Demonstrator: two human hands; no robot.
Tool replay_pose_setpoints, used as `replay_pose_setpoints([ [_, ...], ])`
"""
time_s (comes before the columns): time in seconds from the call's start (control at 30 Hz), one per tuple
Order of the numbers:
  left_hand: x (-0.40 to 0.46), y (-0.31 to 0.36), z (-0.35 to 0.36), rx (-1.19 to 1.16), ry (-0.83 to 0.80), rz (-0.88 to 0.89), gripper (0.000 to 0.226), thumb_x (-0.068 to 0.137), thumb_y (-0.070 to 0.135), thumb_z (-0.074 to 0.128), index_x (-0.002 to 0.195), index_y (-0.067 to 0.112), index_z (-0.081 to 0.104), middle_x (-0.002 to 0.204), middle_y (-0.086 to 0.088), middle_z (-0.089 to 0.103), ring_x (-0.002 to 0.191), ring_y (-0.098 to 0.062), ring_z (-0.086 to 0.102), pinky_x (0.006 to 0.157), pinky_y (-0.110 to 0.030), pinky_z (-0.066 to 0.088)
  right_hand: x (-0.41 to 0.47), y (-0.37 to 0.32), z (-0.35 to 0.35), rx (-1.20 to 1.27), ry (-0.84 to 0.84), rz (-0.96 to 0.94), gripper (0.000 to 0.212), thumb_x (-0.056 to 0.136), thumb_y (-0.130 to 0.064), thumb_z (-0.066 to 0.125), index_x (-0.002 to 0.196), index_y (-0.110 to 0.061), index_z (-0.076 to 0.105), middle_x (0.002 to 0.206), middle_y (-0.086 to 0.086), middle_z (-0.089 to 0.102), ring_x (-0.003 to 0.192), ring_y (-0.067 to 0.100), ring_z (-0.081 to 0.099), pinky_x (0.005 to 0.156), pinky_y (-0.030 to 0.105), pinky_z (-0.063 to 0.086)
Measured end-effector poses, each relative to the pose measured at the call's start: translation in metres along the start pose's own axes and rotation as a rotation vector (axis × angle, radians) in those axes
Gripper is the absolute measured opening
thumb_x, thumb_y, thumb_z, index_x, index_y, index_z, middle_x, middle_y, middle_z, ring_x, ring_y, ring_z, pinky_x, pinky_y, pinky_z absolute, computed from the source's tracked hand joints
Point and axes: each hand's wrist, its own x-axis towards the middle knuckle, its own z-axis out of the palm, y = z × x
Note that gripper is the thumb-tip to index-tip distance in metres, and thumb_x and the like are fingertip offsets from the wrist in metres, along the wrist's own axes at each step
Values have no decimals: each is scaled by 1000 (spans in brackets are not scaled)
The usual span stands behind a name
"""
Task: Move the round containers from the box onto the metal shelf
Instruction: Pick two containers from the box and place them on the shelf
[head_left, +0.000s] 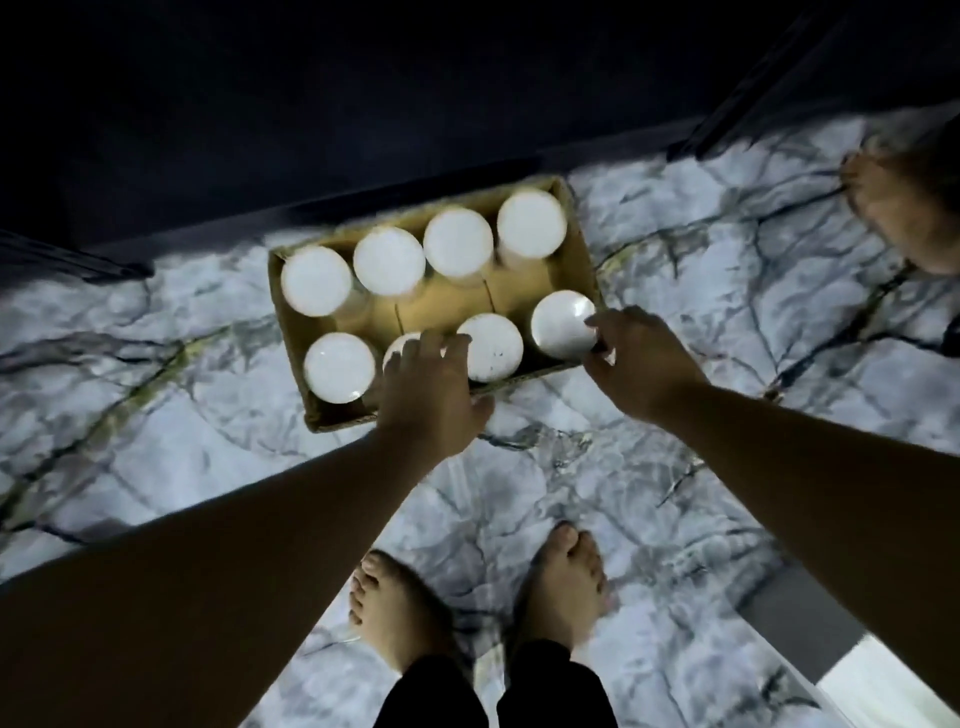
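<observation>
I'm reaching both hands into the box (576, 228) on the floor: left hand (431, 387) and right hand (641, 358), fingers spread, each probably closing on a container (563, 323). Next: grip, lift out.

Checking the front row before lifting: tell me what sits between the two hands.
In the head view, one white-lidded container stands in the box between the left hand and the right hand.

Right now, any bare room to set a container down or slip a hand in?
Bare marble floor lies between the cardboard box and the feet, and also right of the box. Inside, a narrow strip runs between the two rows of white-lidded containers. The near row is crowded: left hand and right hand are there.
</observation>
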Motion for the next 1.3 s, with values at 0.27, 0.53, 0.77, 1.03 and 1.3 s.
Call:
replay_pose_setpoints([
  [0.27,60,10,70,-48,67,-13,84,83,59,63,149,13,38,136,-19,48,123,-42,48,105,-52,40,62,8,47,-263,36,-62,85,79,-55,70,149,-20,37,150,9,41,137,40,29,108,53,32],
  [0.53,85,6,71,-52,7,-69,105,60,81,71,137,15,46,122,-13,57,117,-38,57,120,-62,17,82,-1,63,-310,63,38,94,61,-55,85,136,-17,43,144,10,45,137,39,29,107,53,29],
  [0.77,59,11,11,-375,125,-70,95,50,57,82,127,14,49,123,-12,55,114,-35,55,95,-46,49,48,-11,18,46,151,-69,99,51,-47,86,134,-13,43,131,11,49,125,37,43,98,44,44],
  [1.03,-55,19,-130,-578,152,-125,108,54,61,65,150,18,42,142,-10,39,135,-27,43,110,-33,39,-74,-71,-73,356,188,-53,88,59,-46,77,138,-14,52,137,3,39,123,31,53,99,40,51],
  [1.3,-174,59,-316,-513,80,-35,67,61,52,68,125,35,54,135,6,47,126,-24,47,104,-44,45,-225,-138,-219,397,156,-121,64,73,-35,85,133,-23,62,147,-5,44,133,17,48,99,21,36],
])
